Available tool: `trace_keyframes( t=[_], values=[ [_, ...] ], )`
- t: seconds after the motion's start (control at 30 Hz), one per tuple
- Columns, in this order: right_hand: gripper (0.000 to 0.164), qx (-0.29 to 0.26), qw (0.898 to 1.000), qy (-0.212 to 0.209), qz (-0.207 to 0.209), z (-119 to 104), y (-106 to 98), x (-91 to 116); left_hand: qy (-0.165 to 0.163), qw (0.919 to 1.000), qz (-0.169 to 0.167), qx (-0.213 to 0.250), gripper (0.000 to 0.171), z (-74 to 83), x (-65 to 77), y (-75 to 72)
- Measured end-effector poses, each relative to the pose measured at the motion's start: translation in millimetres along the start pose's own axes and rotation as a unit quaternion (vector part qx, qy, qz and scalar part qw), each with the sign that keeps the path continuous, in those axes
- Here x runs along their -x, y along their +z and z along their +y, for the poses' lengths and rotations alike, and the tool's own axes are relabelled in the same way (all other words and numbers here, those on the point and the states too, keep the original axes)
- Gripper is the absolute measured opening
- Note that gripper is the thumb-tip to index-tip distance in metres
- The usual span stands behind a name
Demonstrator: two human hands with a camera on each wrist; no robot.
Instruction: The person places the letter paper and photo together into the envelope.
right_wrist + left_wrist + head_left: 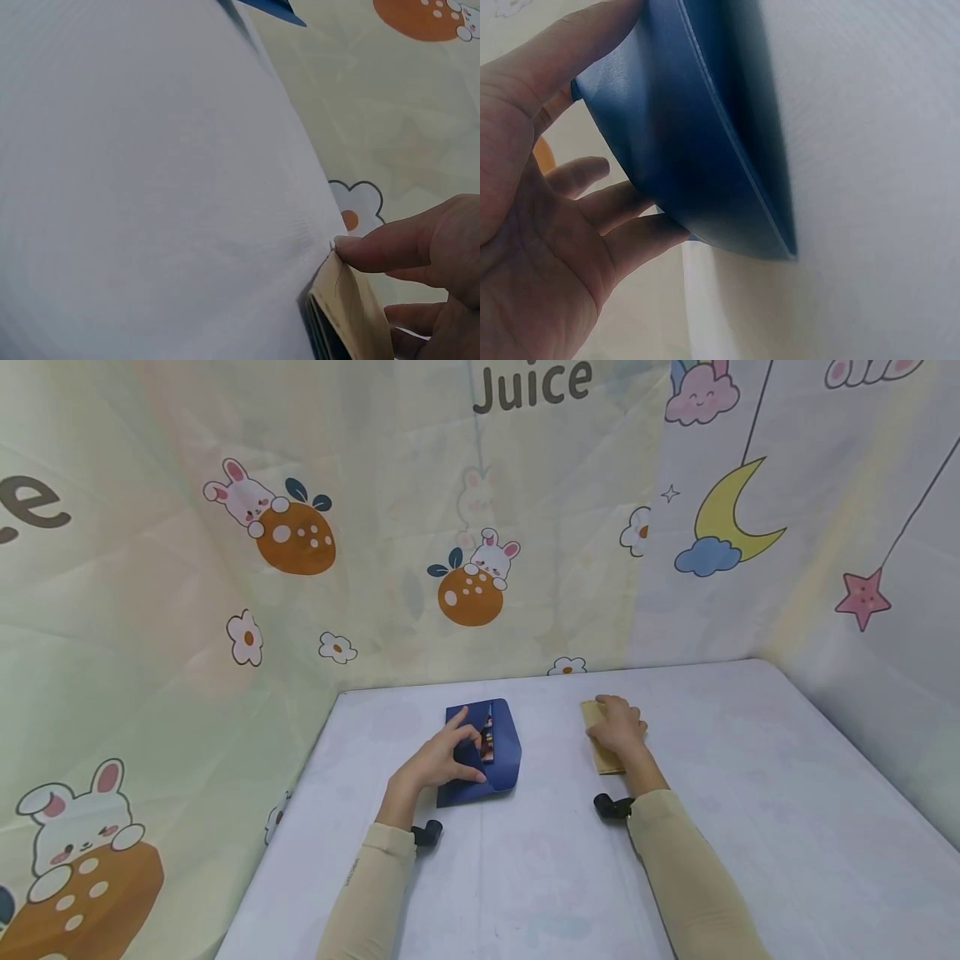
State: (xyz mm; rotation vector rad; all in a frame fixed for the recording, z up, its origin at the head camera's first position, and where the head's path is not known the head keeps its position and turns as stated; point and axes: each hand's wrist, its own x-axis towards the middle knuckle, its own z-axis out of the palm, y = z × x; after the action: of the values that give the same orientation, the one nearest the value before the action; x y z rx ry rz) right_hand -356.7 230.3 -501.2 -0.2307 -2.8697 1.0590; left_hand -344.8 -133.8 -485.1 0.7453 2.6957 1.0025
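A blue envelope lies on the table with its pointed flap spread to the right; a colourful printed card shows in its opening. My left hand grips the envelope's pocket between thumb and fingers, and the blue paper bows outward in the left wrist view. To the right, my right hand holds a tan paper packet by its sides. In the right wrist view, dark layers show at the open edge of this packet; what they are cannot be told.
A white-covered table bears both items. Patterned cloth hangs behind it and at the sides. A small black wrist camera sits at the left cuff, another black camera at the right.
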Motion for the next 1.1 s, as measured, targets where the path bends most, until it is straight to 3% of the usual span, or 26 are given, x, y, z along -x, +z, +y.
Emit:
trace_keyframes(
  t=[0.27,0.43,1.1],
  values=[
    [0.062,-0.021,1.0,-0.012,-0.013,-0.7,1.6,0.0,-0.005,1.0,-0.002,-0.006,0.046,0.5,-0.9,0.0],
    [0.065,-0.054,0.998,-0.004,-0.021,-1.2,2.9,-1.1,-0.006,0.9999,-0.003,-0.008,0.046,-0.6,-1.6,0.2],
    [0.063,-0.071,0.997,-0.019,0.005,-2.1,-1.5,-0.9,-0.014,0.9999,-0.002,-0.004,0.047,0.2,-1.5,1.3]
  ],
)
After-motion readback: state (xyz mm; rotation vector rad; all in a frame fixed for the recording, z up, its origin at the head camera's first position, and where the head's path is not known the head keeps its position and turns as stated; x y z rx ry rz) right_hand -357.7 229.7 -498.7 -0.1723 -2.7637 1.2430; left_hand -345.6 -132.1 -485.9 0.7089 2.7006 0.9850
